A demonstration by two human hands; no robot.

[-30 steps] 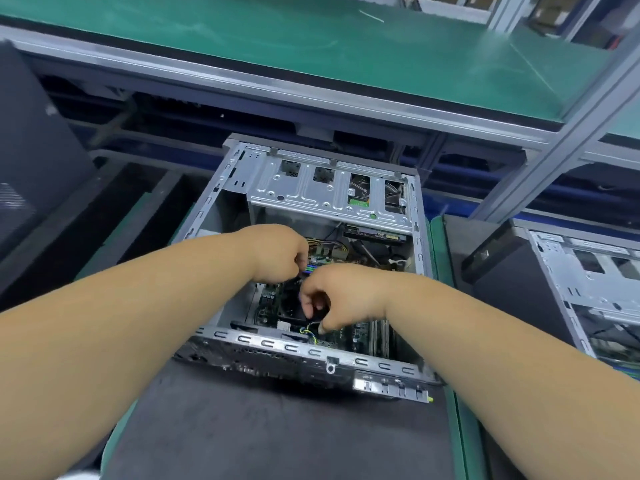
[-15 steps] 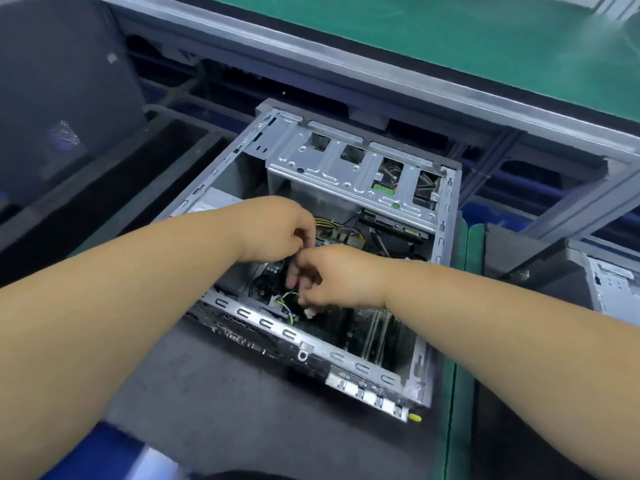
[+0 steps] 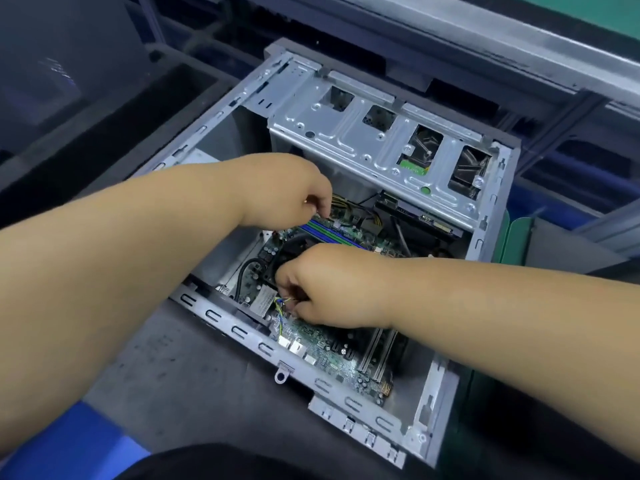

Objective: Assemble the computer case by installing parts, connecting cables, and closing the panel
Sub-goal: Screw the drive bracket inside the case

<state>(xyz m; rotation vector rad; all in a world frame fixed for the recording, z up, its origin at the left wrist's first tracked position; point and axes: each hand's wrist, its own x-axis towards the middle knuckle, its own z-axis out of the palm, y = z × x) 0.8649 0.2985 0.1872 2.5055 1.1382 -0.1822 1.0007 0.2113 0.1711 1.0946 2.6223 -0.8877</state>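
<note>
Grey bench (image 3: 194, 382) is carrying the open computer case (image 3: 446, 386); right hand (image 3: 332, 285) is pinching thin wires (image 3: 280, 306), left hand (image 3: 287, 192) is curling, its grip untellable.

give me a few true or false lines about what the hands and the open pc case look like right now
1. The right hand pinches thin coloured wires low over the motherboard. True.
2. The side panel is already closed on the computer case. False: the case lies open, its inside showing.
3. The left hand reaches into the case near the blue slots. True.
4. Both hands rest outside the case on the grey mat. False: both are inside the case, over the board.
5. The metal drive cage sits at the far end of the case. True.
6. The left hand carries a screwdriver. False: no tool shows in it; what its fingertips hold, if anything, is unclear.
</note>
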